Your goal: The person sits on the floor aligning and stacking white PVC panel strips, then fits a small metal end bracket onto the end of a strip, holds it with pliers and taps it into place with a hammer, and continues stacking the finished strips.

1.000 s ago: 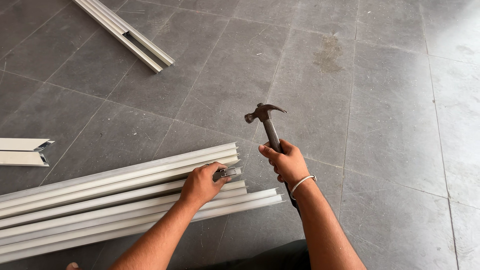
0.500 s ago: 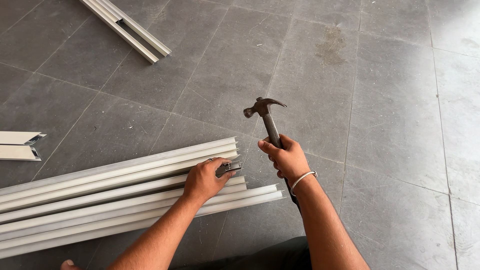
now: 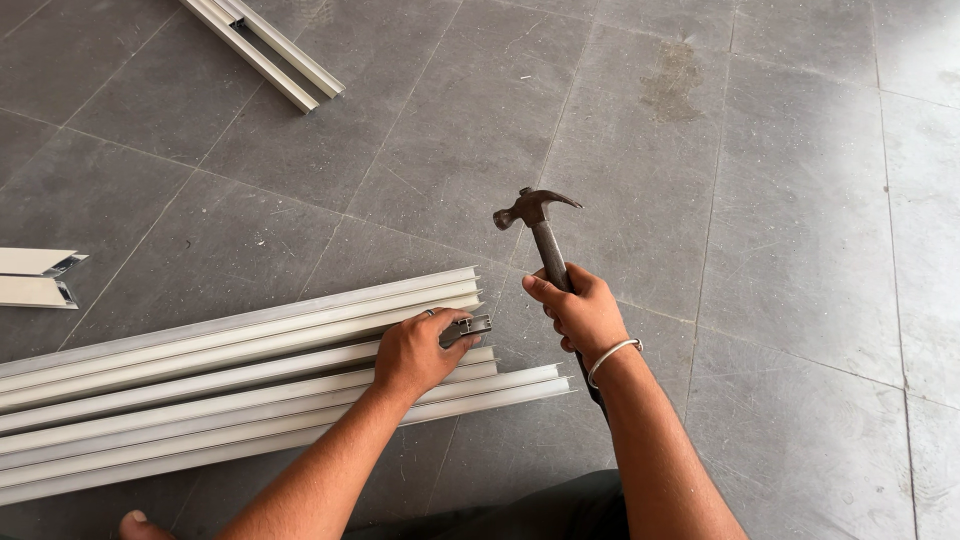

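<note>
Because the left hand pinches the small metal bracket at the aluminium profiles' end, frame centre, the claw hammer gripped in the right hand might strike fingers if it glances off.

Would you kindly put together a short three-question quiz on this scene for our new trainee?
1. True or false: the right hand holds a claw hammer with its head raised.
2. What does the left hand pinch at the end of the pale metal profiles?
A. a small metal piece
B. a screwdriver
C. a paintbrush
3. Fill in: the profiles lie on a grey tiled ____.

Key: 1 true; 2 A; 3 floor.
</note>
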